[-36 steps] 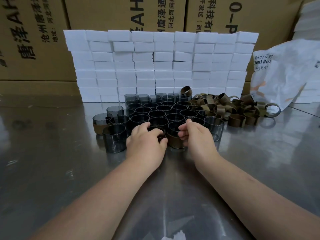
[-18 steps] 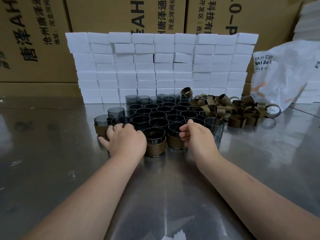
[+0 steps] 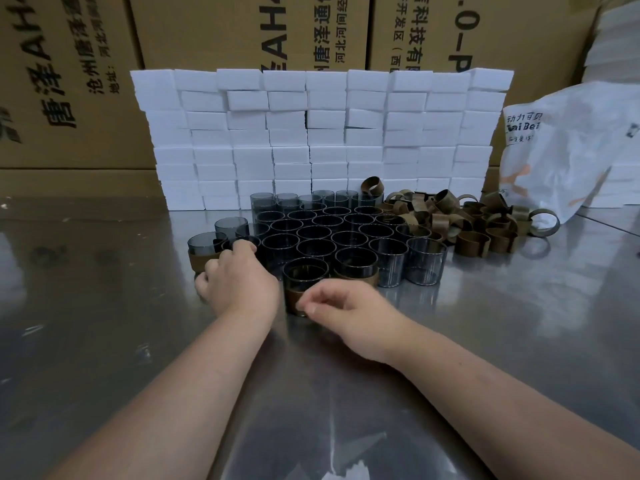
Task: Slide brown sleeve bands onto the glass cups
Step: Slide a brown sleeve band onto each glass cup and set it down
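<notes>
Several dark glass cups [image 3: 315, 233] stand packed together on the steel table [image 3: 104, 341]. Three wear brown sleeve bands: one at the front [image 3: 304, 277], one to its right [image 3: 355, 268] and one at the far left [image 3: 202, 252]. A pile of loose brown bands [image 3: 467, 220] lies to the right of the cups. My left hand [image 3: 239, 282] is curled down over a bare cup at the cluster's left front; the cup is hidden beneath it. My right hand [image 3: 343, 306] hovers in front of the front sleeved cup, with loosely curled fingers that hold nothing.
A wall of white foam blocks [image 3: 311, 133] stands right behind the cups. Brown cartons [image 3: 69, 81] rise behind it. A white plastic bag [image 3: 571, 150] sits at the right beside the band pile.
My left hand let go of the front sleeved cup and moved left onto the bare cup. My right hand drew back from the second sleeved cup toward me and to the left.
</notes>
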A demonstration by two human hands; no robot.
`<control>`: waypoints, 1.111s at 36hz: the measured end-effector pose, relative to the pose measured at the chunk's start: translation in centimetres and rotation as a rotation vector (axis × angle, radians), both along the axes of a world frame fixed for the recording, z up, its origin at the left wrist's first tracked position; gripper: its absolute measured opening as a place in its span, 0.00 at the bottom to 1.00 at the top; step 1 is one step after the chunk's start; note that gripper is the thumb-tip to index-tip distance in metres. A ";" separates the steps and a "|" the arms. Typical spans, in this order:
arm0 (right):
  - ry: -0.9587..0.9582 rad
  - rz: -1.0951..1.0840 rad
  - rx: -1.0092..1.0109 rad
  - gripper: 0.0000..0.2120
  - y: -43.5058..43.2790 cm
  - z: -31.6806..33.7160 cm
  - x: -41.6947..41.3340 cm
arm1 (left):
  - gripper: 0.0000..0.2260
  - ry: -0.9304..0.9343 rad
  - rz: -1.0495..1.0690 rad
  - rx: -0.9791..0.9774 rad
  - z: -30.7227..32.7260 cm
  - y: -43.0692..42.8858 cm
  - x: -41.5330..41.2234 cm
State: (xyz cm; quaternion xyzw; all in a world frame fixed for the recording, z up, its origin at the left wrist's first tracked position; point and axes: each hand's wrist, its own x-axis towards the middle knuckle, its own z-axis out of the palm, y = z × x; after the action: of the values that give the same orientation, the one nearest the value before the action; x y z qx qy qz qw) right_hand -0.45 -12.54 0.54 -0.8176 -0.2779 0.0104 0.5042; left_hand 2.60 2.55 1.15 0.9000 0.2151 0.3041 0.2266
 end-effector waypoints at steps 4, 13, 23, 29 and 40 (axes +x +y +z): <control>-0.015 0.044 -0.089 0.11 0.4 -0.1 -0.2 | 0.15 -0.228 0.024 -0.076 0.6 -0.6 -0.5; -0.029 0.092 -0.104 0.16 0.5 -0.1 -0.1 | 0.10 -0.671 -0.189 -0.164 1.5 -2.0 -2.4; -0.167 -0.238 -0.113 0.07 -0.4 0.0 1.0 | 0.15 -0.764 -0.366 -0.258 1.6 -2.8 -2.7; -0.130 0.018 -0.237 0.19 0.3 -0.5 0.8 | 0.16 -0.715 -0.416 -0.287 1.2 -3.3 -2.6; -0.123 -0.212 -0.017 0.05 0.2 -0.5 1.8 | 0.07 -0.683 -0.501 -0.393 0.6 -3.1 -2.0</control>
State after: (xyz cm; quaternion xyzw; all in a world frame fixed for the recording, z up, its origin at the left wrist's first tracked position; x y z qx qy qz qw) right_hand 1.39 -12.38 0.07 -0.8456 -0.2202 -0.0906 0.4777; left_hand 0.56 -0.59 1.73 0.7125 -0.0423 0.4725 0.5170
